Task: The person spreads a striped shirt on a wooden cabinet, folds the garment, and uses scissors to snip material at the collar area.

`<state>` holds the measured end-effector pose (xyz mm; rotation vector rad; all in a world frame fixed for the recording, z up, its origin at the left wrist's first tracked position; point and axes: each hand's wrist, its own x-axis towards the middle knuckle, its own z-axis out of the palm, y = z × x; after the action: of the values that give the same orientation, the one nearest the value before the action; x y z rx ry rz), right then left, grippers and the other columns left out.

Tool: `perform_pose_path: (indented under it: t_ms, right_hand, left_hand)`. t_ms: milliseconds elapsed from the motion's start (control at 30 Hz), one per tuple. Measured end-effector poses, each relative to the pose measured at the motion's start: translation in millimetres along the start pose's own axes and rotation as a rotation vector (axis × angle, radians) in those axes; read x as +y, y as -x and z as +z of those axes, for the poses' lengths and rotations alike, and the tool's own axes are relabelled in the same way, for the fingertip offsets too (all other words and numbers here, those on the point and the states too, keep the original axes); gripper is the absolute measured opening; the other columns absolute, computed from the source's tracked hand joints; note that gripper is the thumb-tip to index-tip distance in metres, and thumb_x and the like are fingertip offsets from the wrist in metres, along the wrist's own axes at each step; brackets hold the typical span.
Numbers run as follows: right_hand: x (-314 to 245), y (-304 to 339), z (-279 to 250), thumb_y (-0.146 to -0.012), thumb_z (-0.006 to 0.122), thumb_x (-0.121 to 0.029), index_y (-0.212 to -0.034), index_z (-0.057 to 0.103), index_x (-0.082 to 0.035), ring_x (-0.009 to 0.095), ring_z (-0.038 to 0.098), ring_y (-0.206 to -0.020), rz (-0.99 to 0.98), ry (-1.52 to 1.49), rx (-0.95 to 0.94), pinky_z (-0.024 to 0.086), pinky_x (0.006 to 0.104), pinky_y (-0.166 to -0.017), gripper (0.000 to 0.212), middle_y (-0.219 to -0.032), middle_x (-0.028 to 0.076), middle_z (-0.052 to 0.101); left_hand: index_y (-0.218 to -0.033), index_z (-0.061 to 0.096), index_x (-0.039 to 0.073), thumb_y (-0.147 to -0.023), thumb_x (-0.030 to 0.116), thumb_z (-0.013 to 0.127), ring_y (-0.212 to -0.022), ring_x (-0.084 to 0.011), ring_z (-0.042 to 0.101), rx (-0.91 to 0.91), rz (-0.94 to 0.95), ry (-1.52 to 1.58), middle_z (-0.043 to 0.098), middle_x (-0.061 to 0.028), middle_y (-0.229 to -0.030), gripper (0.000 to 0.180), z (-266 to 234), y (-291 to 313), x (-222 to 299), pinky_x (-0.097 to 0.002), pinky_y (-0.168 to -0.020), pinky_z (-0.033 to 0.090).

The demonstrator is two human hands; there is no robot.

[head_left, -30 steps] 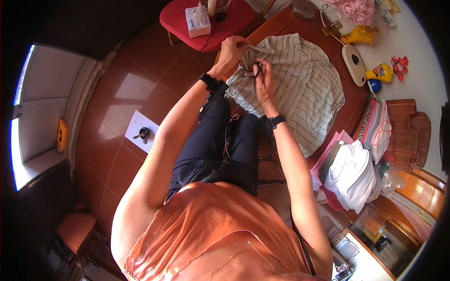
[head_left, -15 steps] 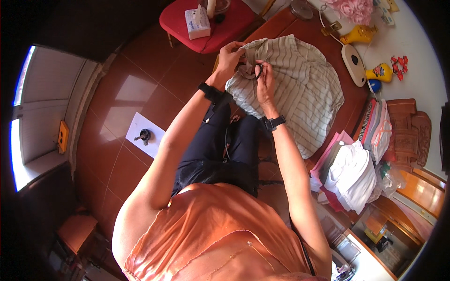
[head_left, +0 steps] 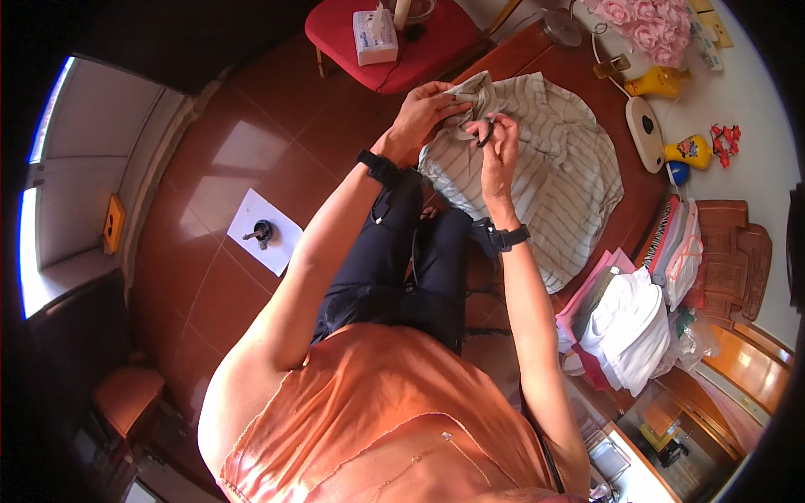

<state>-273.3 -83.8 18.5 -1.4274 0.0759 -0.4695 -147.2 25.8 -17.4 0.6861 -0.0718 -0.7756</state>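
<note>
Wooden table (head_left: 537, 63) edge: both hands (head_left: 457, 126) pinch striped shirt (head_left: 553, 176).

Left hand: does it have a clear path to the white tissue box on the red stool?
Probably yes. The left hand grips the collar end of the striped shirt, and the white tissue box on the red stool sits just beyond it with nothing between, though it must let go first.

Hidden and too small to tell

The right hand (head_left: 496, 149) covers a small dark item on the striped shirt (head_left: 553, 193); its kind is unclear. The folded clothes (head_left: 629, 327) hide their lower layers.
</note>
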Motion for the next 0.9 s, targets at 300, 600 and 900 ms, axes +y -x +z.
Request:
perform_pose_path:
  t_ms: [300, 600, 900]
  right_hand:
    - [5.4, -3.4, 12.7, -0.096, 0.049, -0.036, -0.102, 0.047, -0.011, 0.011, 0.054, -0.055, 0.499, -0.244, -0.163, 0.031, 0.0189, -0.046, 0.026, -0.079, 0.009, 0.061]
    - [13.7, -4.6, 18.2, -0.096, 0.049, -0.038, -0.103, 0.049, -0.011, 0.010, 0.049, -0.053, 0.507, -0.280, -0.102, 0.029, 0.0191, -0.046, 0.028, -0.077, 0.007, 0.060]
    - [15.0, -3.7, 22.2, -0.097, 0.047, -0.031, -0.103, 0.050, -0.011, 0.009, 0.047, -0.057, 0.467, -0.311, -0.063, 0.034, 0.0205, -0.052, 0.021, -0.078, 0.007, 0.060]
  left_hand:
    - [-0.107, 0.048, 0.001, -0.095, 0.005, 0.048, -0.100, -0.0287, 0.064, 0.041, 0.018, -0.020, 0.059, -0.0170, -0.105, 0.012, 3.3, -0.4, -4.3, -0.0342, -0.079, 0.056]
    - [-0.107, 0.047, 0.000, -0.095, 0.006, 0.049, -0.101, -0.0293, 0.064, 0.022, 0.032, -0.017, 0.059, -0.0178, -0.105, 0.013, -3.2, -1.5, -5.7, -0.0339, -0.078, 0.056]
    - [-0.107, 0.047, -0.001, -0.096, 0.006, 0.049, -0.101, -0.0291, 0.064, 0.021, 0.044, -0.048, 0.060, -0.0188, -0.103, 0.014, -1.2, 0.4, -4.1, -0.0333, -0.077, 0.056]
